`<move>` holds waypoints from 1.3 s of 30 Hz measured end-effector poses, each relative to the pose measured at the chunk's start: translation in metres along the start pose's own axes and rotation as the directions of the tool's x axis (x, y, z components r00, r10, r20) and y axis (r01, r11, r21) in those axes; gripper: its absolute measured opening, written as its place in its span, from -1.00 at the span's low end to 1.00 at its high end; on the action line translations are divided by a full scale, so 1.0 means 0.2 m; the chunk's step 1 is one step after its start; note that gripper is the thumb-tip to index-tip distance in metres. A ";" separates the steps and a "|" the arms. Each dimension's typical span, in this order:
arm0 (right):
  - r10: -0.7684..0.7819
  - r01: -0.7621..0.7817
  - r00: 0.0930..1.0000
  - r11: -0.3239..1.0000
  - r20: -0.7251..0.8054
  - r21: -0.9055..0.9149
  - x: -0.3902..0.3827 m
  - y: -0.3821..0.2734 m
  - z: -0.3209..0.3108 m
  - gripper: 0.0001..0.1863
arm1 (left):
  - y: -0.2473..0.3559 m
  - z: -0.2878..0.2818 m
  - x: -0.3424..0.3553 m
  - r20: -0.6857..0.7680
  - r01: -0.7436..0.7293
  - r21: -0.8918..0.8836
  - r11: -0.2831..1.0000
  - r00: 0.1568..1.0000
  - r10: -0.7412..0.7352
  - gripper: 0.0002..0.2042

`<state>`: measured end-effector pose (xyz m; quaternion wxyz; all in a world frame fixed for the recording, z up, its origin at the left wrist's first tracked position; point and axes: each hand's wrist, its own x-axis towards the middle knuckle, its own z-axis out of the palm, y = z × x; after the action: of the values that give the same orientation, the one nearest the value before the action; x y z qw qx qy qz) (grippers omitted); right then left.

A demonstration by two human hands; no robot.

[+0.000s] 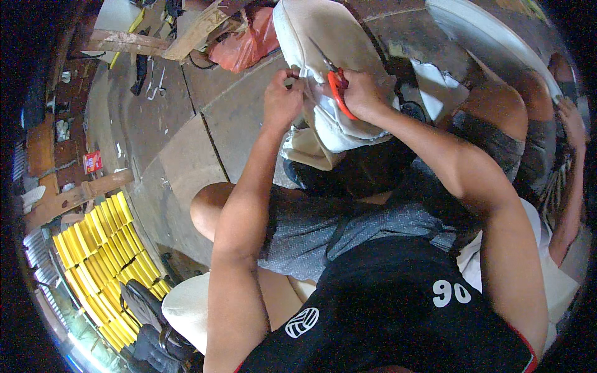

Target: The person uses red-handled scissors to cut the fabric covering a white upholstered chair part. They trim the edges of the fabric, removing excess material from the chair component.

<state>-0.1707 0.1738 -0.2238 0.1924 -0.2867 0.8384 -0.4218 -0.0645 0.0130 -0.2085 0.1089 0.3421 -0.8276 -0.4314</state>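
A beige padded cushion with a pale fabric cover stands in front of my lap, its white underside edge folded and loose. My right hand grips a pair of scissors by the orange handles. The dark blades point up and to the left across the cushion, and I cannot tell how far apart they are. My left hand is closed at the cushion's left edge, pinching the cover there. Its fingertips are partly hidden. A loose beige flap hangs below the cushion.
An orange-red plastic bag lies beyond my left hand, beside wooden boards. Metal tools lie on the floor at left. Stacked yellow pieces stand at lower left. Another person's hand touches a large white rounded panel at right.
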 end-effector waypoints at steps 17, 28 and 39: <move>-0.009 0.003 0.999 0.987 -0.036 -0.158 0.05 0.05 -0.08 -0.53 | -0.16 -0.04 0.04 -0.063 0.043 0.025 0.999 0.997 -0.042 -0.77; 0.194 -0.566 0.787 0.603 0.585 0.562 -0.20 -0.26 -0.14 -0.30 | -0.05 -0.03 0.00 0.060 0.118 -0.224 0.967 0.992 -0.107 -0.79; 0.240 -0.655 0.709 0.573 0.663 0.493 -0.21 -0.22 -0.08 -0.17 | -0.04 -0.04 0.01 0.024 -0.008 -0.085 0.996 1.000 0.010 -0.76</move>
<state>-0.1335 0.1901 -0.1753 0.6123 -0.0621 0.5709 -0.5434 -0.0585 0.0043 -0.2107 0.1154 0.3282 -0.8114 -0.4697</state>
